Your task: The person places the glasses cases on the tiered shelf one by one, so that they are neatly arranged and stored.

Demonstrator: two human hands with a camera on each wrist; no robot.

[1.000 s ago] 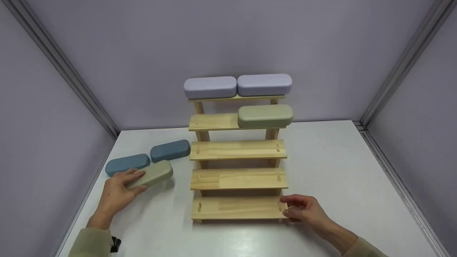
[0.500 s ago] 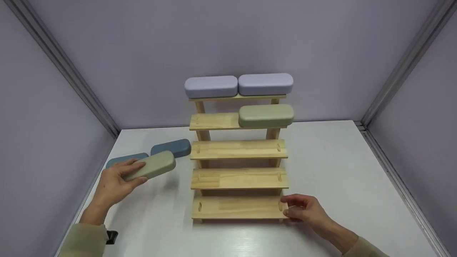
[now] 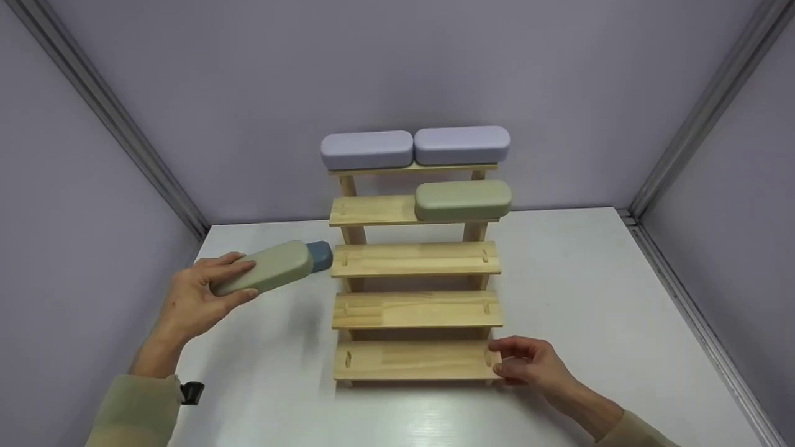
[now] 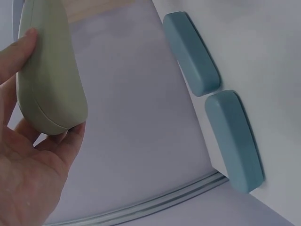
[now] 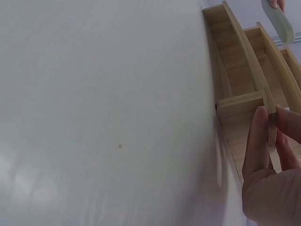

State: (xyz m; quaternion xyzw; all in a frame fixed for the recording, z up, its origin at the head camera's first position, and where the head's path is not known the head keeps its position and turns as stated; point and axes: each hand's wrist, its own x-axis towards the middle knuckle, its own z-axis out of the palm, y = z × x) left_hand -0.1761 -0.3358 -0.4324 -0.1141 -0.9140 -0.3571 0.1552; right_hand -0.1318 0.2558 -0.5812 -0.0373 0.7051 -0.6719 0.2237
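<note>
"Holding what?"
"Left hand (image 3: 192, 301) grips a green case (image 3: 267, 268), raised near the table's (image 3: 559, 279) left edge; right hand (image 3: 534, 366) pinches the stand's bottom tier (image 3: 416, 361)."
"Progress?"
"Roughly half, I'd say. Up: two lilac cases (image 3: 367, 151), second green case (image 3: 463, 200). Remaining: held one, two blue cases (image 4: 235, 141) near back left corner."
"Obstructions?"
"Held case hides most blue in head view."

White tabletop (image 3: 577, 279), pale purplish-grey walls (image 3: 397, 62).
Metal rails (image 3: 112, 120) line both back corners; tabletop shows glare (image 3: 428, 425) at front, one small brown speck (image 5: 120, 146).
</note>
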